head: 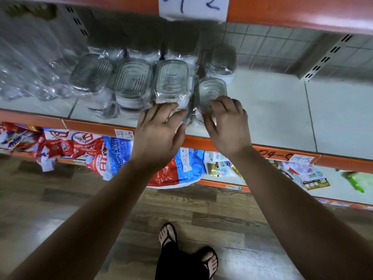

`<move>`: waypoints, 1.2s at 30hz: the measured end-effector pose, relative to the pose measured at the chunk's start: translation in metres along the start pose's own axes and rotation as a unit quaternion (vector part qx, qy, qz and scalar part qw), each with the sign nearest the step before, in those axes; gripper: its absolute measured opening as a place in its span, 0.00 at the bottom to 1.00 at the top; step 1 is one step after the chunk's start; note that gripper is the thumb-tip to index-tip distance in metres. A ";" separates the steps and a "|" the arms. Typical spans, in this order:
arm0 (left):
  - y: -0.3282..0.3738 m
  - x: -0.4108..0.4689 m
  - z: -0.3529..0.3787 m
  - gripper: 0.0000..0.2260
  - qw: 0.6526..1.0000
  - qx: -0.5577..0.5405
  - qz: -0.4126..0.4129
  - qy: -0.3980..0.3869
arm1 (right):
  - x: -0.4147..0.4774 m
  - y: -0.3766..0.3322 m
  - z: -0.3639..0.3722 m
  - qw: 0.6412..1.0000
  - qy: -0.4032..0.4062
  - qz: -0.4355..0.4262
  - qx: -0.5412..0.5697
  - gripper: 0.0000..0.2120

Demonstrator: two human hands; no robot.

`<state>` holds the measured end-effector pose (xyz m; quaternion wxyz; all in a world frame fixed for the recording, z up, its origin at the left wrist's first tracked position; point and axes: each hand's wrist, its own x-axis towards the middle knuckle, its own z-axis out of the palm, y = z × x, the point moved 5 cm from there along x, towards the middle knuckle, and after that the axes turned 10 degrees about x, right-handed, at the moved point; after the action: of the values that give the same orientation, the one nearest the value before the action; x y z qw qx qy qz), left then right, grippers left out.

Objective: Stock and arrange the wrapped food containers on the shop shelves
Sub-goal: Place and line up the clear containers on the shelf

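At the far left of the shelf (pixel 272 110) lies blurred clear-wrapped stock (pixel 26 77); what it is cannot be told. Next comes a row of wrapped food container stacks, packed side by side so their wraps touch, likely to save space and keep a straight face to the aisle. The first stack (pixel 90 74) leans slightly leftwards. The second stack (pixel 132 78) and the third stack (pixel 171 80) sit squarer. Each shows its ribbed oblong face upwards to the camera, and the long axis runs from the shelf's orange front edge (pixel 90 124) towards the back wall.

The left hand (pixel 159 130) rests on the near end of the third stack, its fingers (pixel 165 109) fairly straight and close together. It seems to be steadying the row against the neighbour being set in.

The right hand (pixel 228 126) grips the near end of the smaller stack (pixel 212 90), with fingers (pixel 224 103) curled over the top and the thumb on the side next to the third stack. This stack lies just right of the third one, with the same front-to-back axis, and is probably being squared to the row. Behind it, a rear stack (pixel 221 59) stands near the wall. The shelf to the right is bare tile.
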<state>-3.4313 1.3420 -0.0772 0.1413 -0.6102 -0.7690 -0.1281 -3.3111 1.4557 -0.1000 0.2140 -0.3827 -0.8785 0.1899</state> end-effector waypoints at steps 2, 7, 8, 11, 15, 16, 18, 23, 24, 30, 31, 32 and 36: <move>0.001 -0.005 -0.020 0.15 1.000 0.008 -0.002 0.000 | -0.015 -0.012 -0.017 1.000 0.007 -0.001 0.025 0.15; 0.004 -0.019 -0.089 0.15 1.000 0.022 -0.013 0.015 | -0.044 -0.055 -0.076 0.995 0.044 -0.028 0.082 0.14; 0.006 -0.022 -0.103 0.15 0.999 0.024 -0.018 0.019 | -0.048 -0.065 -0.088 0.994 0.054 -0.036 0.088 0.13; 0.013 -0.030 -0.143 0.15 0.998 0.016 -0.038 0.037 | -0.058 -0.094 -0.125 0.989 0.084 -0.060 0.110 0.13; 0.019 -0.037 -0.189 0.12 0.997 0.015 -0.055 0.054 | -0.065 -0.134 -0.168 0.982 0.097 -0.104 0.125 0.12; 0.019 -0.035 -0.197 0.12 0.997 0.015 -0.054 0.057 | -0.064 -0.141 -0.175 0.981 0.098 -0.111 0.128 0.12; 0.017 -0.033 -0.217 0.12 0.996 0.023 -0.051 0.074 | -0.059 -0.156 -0.191 0.979 0.093 -0.125 0.134 0.12; -0.013 -0.022 -0.252 0.09 0.988 0.049 -0.054 0.135 | -0.033 -0.188 -0.213 0.972 0.100 -0.163 0.135 0.10; -0.023 -0.020 -0.256 0.09 0.987 0.051 -0.060 0.142 | -0.026 -0.194 -0.215 0.971 0.102 -0.168 0.133 0.10; -0.085 0.003 -0.273 0.14 0.983 0.051 -0.098 0.145 | 0.019 -0.220 -0.207 0.970 0.110 -0.183 0.114 0.13; -0.094 0.008 -0.274 0.15 0.984 0.048 -0.098 0.141 | 0.026 -0.222 -0.203 0.971 0.107 -0.181 0.114 0.13; -0.106 0.015 -0.275 0.15 0.985 0.046 -0.097 0.135 | 0.036 -0.226 -0.198 0.972 0.101 -0.181 0.111 0.13; -0.146 0.043 -0.273 0.17 0.987 0.039 -0.092 0.122 | 0.074 -0.235 -0.173 0.979 0.069 -0.175 0.079 0.14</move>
<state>-3.5659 1.2476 0.1881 0.2452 -0.5103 -0.8034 -0.1842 -3.4057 1.3915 0.1789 0.3333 -0.2169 -0.8973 0.1918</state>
